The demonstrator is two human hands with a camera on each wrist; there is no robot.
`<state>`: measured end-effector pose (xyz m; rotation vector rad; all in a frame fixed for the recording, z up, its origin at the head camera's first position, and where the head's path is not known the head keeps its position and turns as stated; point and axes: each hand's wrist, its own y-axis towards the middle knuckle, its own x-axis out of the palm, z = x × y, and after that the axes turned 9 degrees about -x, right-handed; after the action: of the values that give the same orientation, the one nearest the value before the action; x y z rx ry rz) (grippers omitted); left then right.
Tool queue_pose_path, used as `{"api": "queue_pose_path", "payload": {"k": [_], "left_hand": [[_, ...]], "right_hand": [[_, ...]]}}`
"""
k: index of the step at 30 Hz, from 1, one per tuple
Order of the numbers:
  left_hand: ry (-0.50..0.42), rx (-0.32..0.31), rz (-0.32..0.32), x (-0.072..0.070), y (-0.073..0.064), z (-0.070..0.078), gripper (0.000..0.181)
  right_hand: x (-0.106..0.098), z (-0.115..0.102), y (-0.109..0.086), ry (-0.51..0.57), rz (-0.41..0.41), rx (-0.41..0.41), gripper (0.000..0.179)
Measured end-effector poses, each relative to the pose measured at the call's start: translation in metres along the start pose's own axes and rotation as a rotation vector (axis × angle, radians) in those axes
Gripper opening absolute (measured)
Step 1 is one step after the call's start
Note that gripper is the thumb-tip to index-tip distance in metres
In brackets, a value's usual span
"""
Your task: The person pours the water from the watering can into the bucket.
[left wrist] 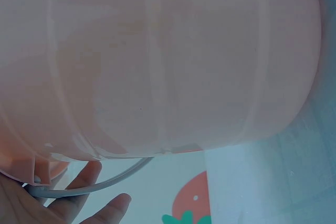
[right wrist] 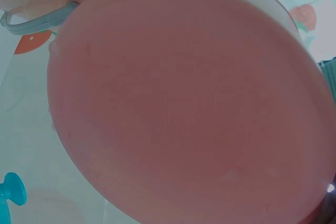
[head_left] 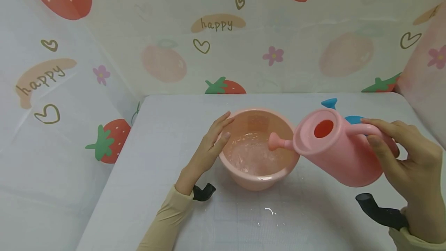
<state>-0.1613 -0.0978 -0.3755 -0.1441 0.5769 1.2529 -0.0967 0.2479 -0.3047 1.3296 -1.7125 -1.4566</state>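
Note:
A pink bucket (head_left: 259,183) stands on the table with rippled water (head_left: 252,156) inside. My left hand (head_left: 209,142) rests against its left rim, fingers loosely extended. In the left wrist view, the bucket's grey handle (left wrist: 113,183) crosses near those fingers. My right hand (head_left: 411,158) grips the handle of a pink watering can (head_left: 352,158), tilted left with its spout (head_left: 278,142) over the bucket's right side. No clear stream shows at the spout. The can's body (right wrist: 189,108) fills most of the right wrist view and hides the right fingers there.
Behind the pink can, a blue watering can (head_left: 354,119) shows only partly, with its blue spout (head_left: 329,103). Spilled water drops (head_left: 270,210) lie on the white table (head_left: 167,134) in front of the bucket. A strawberry-patterned cloth (head_left: 299,22) borders the back and sides.

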Motion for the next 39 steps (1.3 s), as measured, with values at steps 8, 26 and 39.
{"api": "queue_pose_path", "payload": {"k": [8, 26, 39], "left_hand": [[-0.003, -0.002, -0.003, 0.0001, 0.0000, 0.0008, 0.043], [-0.005, 0.007, 0.003, 0.0001, 0.0002, -0.0002, 0.043], [-0.007, 0.005, 0.004, 0.0001, 0.0008, -0.0003, 0.043]], "right_hand": [[-0.0005, 0.0013, -0.0006, 0.000, -0.002, -0.004, 0.027], [-0.0004, 0.0049, -0.0023, 0.006, 0.002, -0.011, 0.026], [0.0008, 0.0051, -0.0013, 0.017, 0.010, -0.021, 0.027]]}}
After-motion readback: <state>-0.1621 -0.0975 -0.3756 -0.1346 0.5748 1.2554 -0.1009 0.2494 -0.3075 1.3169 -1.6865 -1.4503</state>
